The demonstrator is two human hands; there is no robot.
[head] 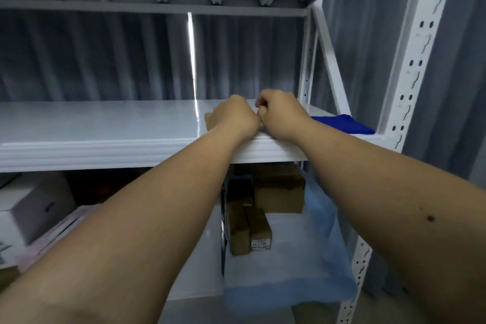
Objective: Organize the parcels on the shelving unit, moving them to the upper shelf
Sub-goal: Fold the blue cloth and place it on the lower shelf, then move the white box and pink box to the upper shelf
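Dim, cool, bluish light fills the view. A thin bright strip of daylight [192,60] shows through the dark curtain [105,55] ahead of me and throws a glare streak onto the glossy white upper shelf [105,123]. The lower shelf [200,271] sits in deep shadow. Everything looks soft and slightly blurred. The wide lens bends the upright post [418,60] and stretches my forearms at the edges.

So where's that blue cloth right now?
The blue cloth lies at the right end of the upper shelf, beside the white corner post and just right of the person's right hand.
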